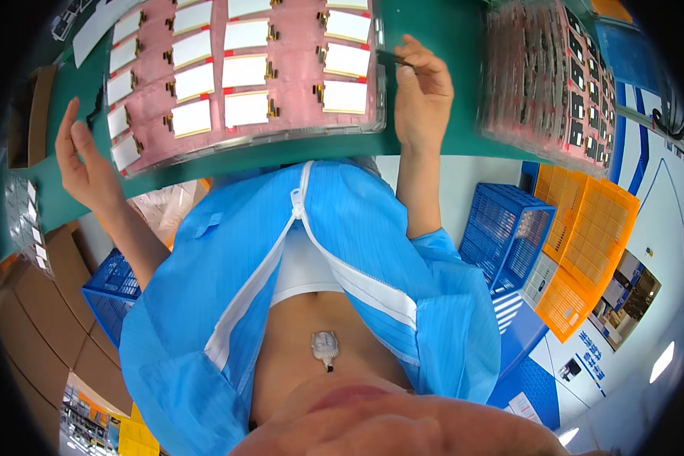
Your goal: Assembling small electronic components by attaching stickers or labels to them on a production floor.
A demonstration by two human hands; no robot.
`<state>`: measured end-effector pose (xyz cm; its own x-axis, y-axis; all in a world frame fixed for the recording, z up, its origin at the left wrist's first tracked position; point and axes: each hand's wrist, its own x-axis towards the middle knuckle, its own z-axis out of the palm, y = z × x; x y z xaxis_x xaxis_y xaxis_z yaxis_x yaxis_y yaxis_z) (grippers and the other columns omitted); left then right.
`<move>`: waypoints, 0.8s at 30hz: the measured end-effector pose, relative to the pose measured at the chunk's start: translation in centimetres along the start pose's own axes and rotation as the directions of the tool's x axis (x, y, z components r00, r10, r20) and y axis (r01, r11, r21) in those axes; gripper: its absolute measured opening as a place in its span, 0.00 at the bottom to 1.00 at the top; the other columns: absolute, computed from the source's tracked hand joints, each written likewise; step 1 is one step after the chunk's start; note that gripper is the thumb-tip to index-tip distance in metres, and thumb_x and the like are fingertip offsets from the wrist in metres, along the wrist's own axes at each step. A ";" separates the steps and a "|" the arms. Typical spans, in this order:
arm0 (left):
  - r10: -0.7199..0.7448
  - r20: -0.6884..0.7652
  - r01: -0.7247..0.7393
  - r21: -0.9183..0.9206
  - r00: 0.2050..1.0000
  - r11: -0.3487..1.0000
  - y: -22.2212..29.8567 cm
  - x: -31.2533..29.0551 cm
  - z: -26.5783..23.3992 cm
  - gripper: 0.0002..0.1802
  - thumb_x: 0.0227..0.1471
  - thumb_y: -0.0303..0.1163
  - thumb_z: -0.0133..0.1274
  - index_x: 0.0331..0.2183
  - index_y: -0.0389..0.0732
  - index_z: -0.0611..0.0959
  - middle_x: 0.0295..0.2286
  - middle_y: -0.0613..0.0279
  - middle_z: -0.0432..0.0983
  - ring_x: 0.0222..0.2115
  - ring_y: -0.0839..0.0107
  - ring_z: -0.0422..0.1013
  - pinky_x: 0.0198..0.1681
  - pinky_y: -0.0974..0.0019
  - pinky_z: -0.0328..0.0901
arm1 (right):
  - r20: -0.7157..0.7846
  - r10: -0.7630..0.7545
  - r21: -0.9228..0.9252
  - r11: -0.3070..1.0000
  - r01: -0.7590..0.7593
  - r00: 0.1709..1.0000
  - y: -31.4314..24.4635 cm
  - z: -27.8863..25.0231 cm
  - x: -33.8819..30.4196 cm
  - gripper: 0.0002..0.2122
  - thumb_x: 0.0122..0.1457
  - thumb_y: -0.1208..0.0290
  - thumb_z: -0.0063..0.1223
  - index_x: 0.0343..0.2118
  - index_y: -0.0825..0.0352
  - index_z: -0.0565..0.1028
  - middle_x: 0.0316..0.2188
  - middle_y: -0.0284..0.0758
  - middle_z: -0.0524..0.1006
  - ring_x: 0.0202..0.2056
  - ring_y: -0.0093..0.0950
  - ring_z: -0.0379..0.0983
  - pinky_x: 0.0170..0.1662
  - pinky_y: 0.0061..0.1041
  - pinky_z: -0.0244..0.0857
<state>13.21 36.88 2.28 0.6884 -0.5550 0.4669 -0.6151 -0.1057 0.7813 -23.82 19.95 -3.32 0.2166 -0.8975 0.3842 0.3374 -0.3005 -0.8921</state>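
A clear plastic tray [380, 91] with a pink bed [300, 76] lies on the green bench. In it sit columns of white rectangular panels [246, 109], like small display modules, with dark and gold connector tails and red tabs. Beside the tray's right edge, my right hand [424, 99] pinches thin dark tweezers [391, 58], their tip end reaching the tray's rim near the right column. My left hand [83, 163] hovers off the tray's lower left corner, fingers spread, holding nothing. A thin black item [95, 106] lies between that hand and the tray.
A tall stack of filled clear trays [543, 91] stands on the right of the green bench [437, 23]. Blue crates [501, 232] and orange crates [585, 243] sit below right. Cardboard boxes [34, 304] and another blue crate [110, 285] are at lower left. An open carton [42, 114] stands far left.
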 end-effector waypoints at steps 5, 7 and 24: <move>0.559 0.395 -0.505 -0.240 0.729 0.829 7.6 -6.9 8.6 0.20 0.43 0.25 0.69 0.42 0.38 0.85 0.44 0.58 0.80 0.47 0.57 0.75 0.50 0.59 0.67 | -0.108 0.008 -0.035 0.999 -0.012 0.994 -2.8 0.3 -0.9 0.08 0.57 0.85 0.61 0.38 0.67 0.79 0.40 0.34 0.80 0.50 0.30 0.73 0.63 0.36 0.60; 0.556 0.472 -0.483 -0.278 0.685 0.831 9.0 -8.0 10.7 0.22 0.40 0.27 0.70 0.41 0.39 0.85 0.45 0.59 0.79 0.47 0.55 0.73 0.50 0.57 0.66 | 0.006 0.082 -0.094 0.992 -0.081 0.997 -3.5 -0.2 -1.5 0.07 0.58 0.84 0.61 0.38 0.67 0.81 0.39 0.34 0.80 0.47 0.29 0.74 0.56 0.31 0.65; 0.463 0.633 -0.443 -0.205 0.620 0.873 9.3 -7.9 12.4 0.27 0.38 0.30 0.71 0.45 0.44 0.86 0.45 0.62 0.76 0.48 0.59 0.69 0.51 0.58 0.64 | 0.163 0.298 -0.484 0.855 -0.187 0.941 -6.1 0.0 -0.5 0.08 0.58 0.80 0.62 0.40 0.68 0.82 0.33 0.31 0.81 0.35 0.24 0.73 0.42 0.23 0.65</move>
<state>-2.73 30.09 0.74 -0.1014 -0.9155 0.3894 -0.7629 0.3228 0.5602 -25.98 22.26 1.97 0.4537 -0.8810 0.1344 -0.1950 -0.2453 -0.9496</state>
